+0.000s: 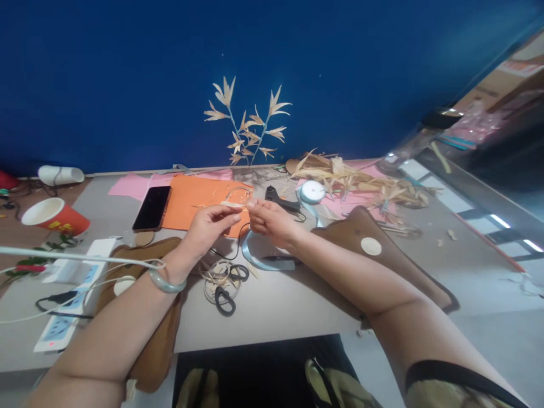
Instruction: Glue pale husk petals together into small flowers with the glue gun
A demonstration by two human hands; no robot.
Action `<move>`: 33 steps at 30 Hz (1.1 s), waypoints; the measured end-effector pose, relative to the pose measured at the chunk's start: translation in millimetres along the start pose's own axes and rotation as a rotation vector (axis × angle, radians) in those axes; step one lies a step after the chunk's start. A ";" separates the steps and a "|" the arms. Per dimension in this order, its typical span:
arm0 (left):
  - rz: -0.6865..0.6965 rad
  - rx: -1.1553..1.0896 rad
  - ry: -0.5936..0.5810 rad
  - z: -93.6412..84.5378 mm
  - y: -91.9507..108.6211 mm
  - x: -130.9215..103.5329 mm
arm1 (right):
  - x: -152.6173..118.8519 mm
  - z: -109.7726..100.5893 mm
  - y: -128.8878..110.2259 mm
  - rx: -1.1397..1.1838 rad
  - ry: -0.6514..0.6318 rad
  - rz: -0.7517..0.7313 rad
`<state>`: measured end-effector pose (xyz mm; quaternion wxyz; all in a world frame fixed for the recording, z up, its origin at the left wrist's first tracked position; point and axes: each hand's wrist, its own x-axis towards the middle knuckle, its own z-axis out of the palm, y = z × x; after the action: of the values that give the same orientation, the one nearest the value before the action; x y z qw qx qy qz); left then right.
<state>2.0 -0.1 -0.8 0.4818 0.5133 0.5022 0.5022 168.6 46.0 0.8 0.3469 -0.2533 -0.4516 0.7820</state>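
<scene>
Both hands meet over the right part of an orange sheet. My left hand is closed in a pinch on a small pale strip. The fingers of my right hand are pinched together at the strip's right end. Just right of the sheet lies a black glue gun, beside a roll of light blue ribbon. Loose ribbon curls below my right hand. Black-handled scissors rest on a pale coil of cord nearer the body.
A phone, a red cup and a power strip are at the left. Dried husks and a brown cushion lie right. Husk flowers on blue stems stand at the back.
</scene>
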 end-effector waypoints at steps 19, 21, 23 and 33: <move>0.052 -0.123 0.100 7.8 2.6 -7.1 | -8.5 12.2 11.2 -0.243 0.093 -0.130; 0.052 -0.111 0.103 7.7 4.1 -7.4 | -8.9 11.7 11.9 -0.269 0.078 -0.135; 0.044 -0.101 0.111 7.9 5.7 -7.4 | -9.2 11.1 12.3 -0.301 0.074 -0.137; -0.015 -0.155 0.134 7.7 1.8 -4.2 | -6.5 6.7 14.6 -0.332 0.099 -0.101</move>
<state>9.7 -4.3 0.6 0.4890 0.4361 0.4967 0.5692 163.4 32.2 -8.5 0.3608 -0.3221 -0.5689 0.6651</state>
